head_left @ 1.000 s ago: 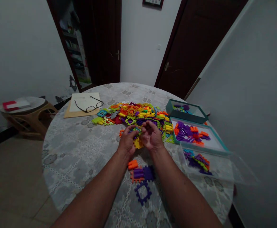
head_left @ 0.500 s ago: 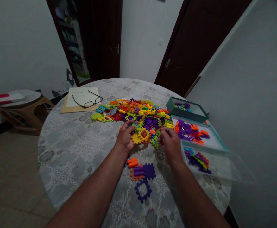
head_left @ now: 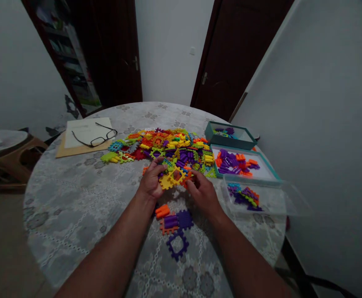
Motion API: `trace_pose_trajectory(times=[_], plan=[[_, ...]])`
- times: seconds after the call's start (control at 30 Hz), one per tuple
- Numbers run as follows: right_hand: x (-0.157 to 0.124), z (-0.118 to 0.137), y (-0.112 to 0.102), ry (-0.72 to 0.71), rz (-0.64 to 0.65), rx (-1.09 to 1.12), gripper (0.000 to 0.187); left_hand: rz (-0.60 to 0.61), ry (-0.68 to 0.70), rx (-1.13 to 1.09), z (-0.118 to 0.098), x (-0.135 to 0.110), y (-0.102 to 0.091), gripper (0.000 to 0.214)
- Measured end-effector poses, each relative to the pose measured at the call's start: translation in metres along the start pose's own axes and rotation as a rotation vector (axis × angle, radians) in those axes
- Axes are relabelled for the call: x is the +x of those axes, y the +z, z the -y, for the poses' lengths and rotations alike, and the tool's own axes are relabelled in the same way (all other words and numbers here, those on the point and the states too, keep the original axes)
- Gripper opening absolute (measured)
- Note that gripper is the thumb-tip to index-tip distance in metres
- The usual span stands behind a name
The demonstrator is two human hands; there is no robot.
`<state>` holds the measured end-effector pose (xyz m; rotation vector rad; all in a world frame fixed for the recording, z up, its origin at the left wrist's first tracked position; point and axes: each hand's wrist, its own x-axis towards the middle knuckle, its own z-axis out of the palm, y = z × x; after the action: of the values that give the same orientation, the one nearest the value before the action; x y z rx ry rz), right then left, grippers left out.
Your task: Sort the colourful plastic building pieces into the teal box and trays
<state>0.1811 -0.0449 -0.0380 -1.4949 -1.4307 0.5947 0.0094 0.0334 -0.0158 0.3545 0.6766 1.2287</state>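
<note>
My left hand [head_left: 152,181] is closed on a joined group of plastic building pieces [head_left: 168,180], mostly yellow with some green and orange. At the right side of that group, the fingers of my right hand [head_left: 202,191] pinch its orange edge. A large heap of mixed building pieces [head_left: 159,141] lies just beyond both hands. Nearer to me on the cloth are an orange connector [head_left: 162,211], a purple connector [head_left: 170,222] on an orange square piece, a solid purple square [head_left: 185,219] and an open purple frame piece [head_left: 177,245].
On the right stand a dark green box [head_left: 230,140], a white tray [head_left: 269,167] of purple and orange connectors, and a clear container [head_left: 270,203] with flat pieces. Eyeglasses [head_left: 98,141] rest on paper over a board at the left. A patterned cloth covers the round table [head_left: 84,215].
My right hand has moved left to the group of building pieces and now touches its orange side. The view has turned to the right.
</note>
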Motion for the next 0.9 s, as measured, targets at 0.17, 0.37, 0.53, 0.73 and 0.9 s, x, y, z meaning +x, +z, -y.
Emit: trace_pose_trajectory(times=[0.17,0.37,0.53,0.73,0.9], plan=[[-0.002,0.005,-0.012,-0.102,-0.014,-0.269,0.035,-0.01,0.053,0.017,-0.011,0.003,0.0,0.041],[-0.001,0.026,-0.032,-0.165,-0.084,-0.352,0.047,-0.028,0.071,0.044,-0.014,0.008,-0.002,0.039],[-0.015,0.031,-0.089,-0.039,-0.216,-0.387,0.036,-0.017,0.072,0.074,-0.008,0.004,0.001,0.042],[-0.036,-0.002,-0.15,0.135,-0.302,-0.438,0.036,0.052,-0.01,0.094,0.004,-0.001,0.004,0.042],[-0.04,-0.004,-0.155,0.079,-0.465,-0.575,0.043,0.077,-0.038,0.079,0.011,-0.006,0.007,0.044]])
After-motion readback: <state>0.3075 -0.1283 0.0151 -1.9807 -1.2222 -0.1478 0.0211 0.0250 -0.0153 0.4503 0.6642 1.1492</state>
